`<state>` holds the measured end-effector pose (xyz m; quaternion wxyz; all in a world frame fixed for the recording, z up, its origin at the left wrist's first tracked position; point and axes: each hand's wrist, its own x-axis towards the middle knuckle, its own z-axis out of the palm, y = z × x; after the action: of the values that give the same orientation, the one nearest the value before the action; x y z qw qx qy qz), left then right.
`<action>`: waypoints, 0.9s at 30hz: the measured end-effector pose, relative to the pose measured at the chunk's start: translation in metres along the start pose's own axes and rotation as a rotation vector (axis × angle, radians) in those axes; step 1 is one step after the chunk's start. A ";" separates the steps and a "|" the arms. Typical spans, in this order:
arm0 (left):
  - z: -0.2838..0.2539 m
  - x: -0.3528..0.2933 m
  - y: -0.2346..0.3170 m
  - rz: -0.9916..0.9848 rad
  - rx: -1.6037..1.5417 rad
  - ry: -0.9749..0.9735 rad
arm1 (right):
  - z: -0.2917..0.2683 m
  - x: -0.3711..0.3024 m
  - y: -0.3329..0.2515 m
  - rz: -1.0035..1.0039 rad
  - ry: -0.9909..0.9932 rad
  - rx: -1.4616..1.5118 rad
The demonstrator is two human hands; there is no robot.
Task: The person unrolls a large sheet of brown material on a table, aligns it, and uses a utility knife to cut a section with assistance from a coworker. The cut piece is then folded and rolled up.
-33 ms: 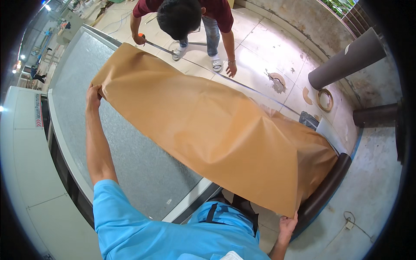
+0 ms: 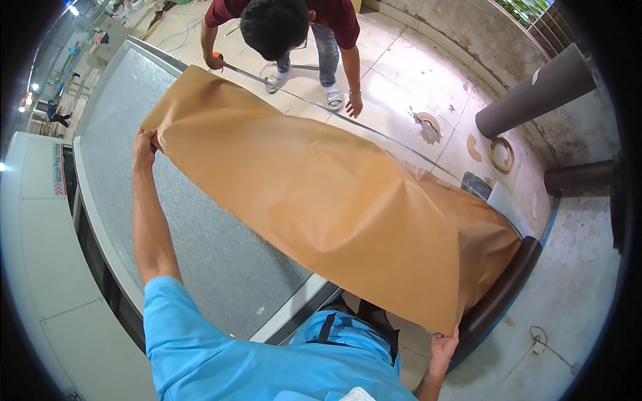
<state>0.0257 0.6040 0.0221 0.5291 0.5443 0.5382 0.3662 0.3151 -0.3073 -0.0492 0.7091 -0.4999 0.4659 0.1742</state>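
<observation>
A large tan sheet (image 2: pixel 287 174), creased and sagging, stretches from the grey table top toward a dark brown roll (image 2: pixel 501 294) at the lower right. My left hand (image 2: pixel 144 147), arm stretched forward, is closed on its left edge near the far corner. Low at the right, my right hand (image 2: pixel 443 346) pinches the near edge beside the roll. Across from me, a person in a maroon shirt (image 2: pixel 334 20) bends over and grips an orange tape measure (image 2: pixel 219 56). Its long metal blade (image 2: pixel 381 132) runs past the sheet's far side, near that person's other, lowered hand (image 2: pixel 354 105).
The grey table (image 2: pixel 194 234) has a pale raised rim. A white machine cabinet (image 2: pixel 47 267) stands to the left. Thick dark rolls (image 2: pixel 535 93) lean by the wall at right, near a tape ring (image 2: pixel 501 155). A cord (image 2: pixel 535 347) lies on the floor.
The other person's lowered hand has shifted very slightly to the left and up. My hands and the sheet stay where they were.
</observation>
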 end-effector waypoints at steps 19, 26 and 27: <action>0.006 0.016 0.004 0.025 -0.068 0.030 | 0.008 0.001 0.006 -0.008 -0.074 -0.019; -0.002 0.027 -0.001 0.023 -0.043 0.000 | 0.011 -0.004 0.007 -0.015 -0.130 -0.007; -0.002 0.029 -0.001 0.030 -0.125 -0.025 | 0.012 -0.005 0.006 -0.024 -0.128 -0.004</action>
<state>0.0275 0.6324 0.0162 0.5631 0.5226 0.4994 0.4004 0.3138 -0.2926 -0.0476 0.7383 -0.4947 0.4133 0.1984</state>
